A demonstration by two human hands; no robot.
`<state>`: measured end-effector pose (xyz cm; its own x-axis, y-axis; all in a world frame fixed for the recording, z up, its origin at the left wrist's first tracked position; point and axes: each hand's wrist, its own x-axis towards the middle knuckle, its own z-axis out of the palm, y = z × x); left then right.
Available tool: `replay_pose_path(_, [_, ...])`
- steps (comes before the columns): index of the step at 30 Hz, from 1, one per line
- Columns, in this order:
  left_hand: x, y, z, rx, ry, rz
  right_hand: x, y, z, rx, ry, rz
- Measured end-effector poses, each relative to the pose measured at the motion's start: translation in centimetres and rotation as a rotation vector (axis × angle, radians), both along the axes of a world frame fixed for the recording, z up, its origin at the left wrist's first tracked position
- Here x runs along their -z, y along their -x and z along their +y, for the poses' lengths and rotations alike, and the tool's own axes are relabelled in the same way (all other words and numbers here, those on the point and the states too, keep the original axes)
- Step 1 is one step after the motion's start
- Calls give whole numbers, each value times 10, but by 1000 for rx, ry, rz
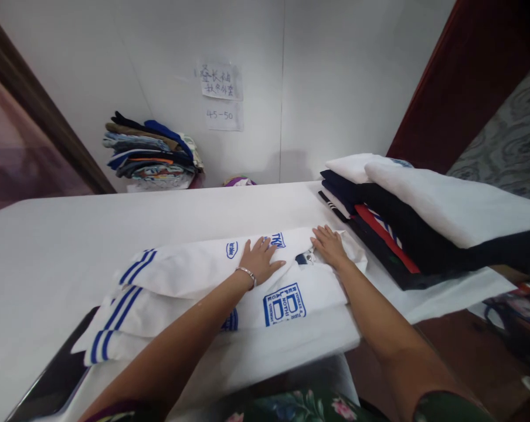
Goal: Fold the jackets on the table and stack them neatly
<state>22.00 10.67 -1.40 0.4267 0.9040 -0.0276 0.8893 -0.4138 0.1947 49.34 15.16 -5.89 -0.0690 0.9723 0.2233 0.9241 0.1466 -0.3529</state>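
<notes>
A white shirt [194, 272] with blue prints and blue double stripes at its sleeve ends lies partly folded before me. Flat on its upper part rests my left hand [260, 262], fingers spread, with a bracelet at the wrist. My right hand [330, 245] lies palm down near the collar, its fingers stretched out over the cloth. Between the two hands a dark neck label [306, 258] shows at the neckline. Both sleeves point left, one above the other. Neither hand grips the fabric visibly.
A pile of folded garments [379, 211], white on top, stands right on the white table [63, 234]. Another clothes stack [153, 152] sits by the back wall. A dark flat item [63, 369] lies front left. Paper signs [221, 97] hang on the wall.
</notes>
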Motion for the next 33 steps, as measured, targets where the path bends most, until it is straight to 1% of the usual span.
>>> replay_pose_path(2, [11, 8, -7, -32, 56, 13, 0, 1, 1, 66, 86, -35])
replay_pose_path(3, [16, 10, -10, -44, 73, 12, 0, 1, 1, 93, 106, -52])
replay_pose_path(6, [26, 7, -15, -68, 85, -3, -1, 5, -2, 138, 95, -90])
replay_pose_path(10, [26, 2, -18, -69, 110, -33, -1, 7, -9, 145, 68, -122])
replay_pose_path(13, [26, 3, -20, -64, 116, -47, -3, 8, -5, 102, 39, -137])
replay_pose_path(15, [25, 3, -22, -67, 121, -56, -5, 17, 3, 0, -14, -88])
replay_pose_path(18, [22, 1, -26, -70, 134, -80, -8, 44, 10, -255, -91, -3])
replay_pose_path(20, [17, 1, -27, -59, 152, -108, -4, 65, 7, -360, -59, -37])
replay_pose_path(22, [11, 7, -27, -46, 174, -132, 7, 80, 0, -391, 18, -129])
replay_pose_path(23, [8, 13, -26, -49, 177, -132, 14, 84, -4, -388, 46, -172])
replay_pose_path(25, [2, 37, -24, -94, 147, -101, 29, 86, -10, -381, 42, -219])
replay_pose_path(27, [-3, 74, -25, -216, 80, -30, 40, 83, -14, -382, 3, -221])
replay_pose_path(30, [-2, 138, -33, -514, 4, 101, 45, 79, -14, -383, -7, -212])
replay_pose_path(31, [1, 156, -37, -569, -3, 116, 45, 78, -13, -381, 0, -210])
replay_pose_path(33, [9, 180, -47, -608, -21, 136, 43, 79, -13, -376, 18, -209])
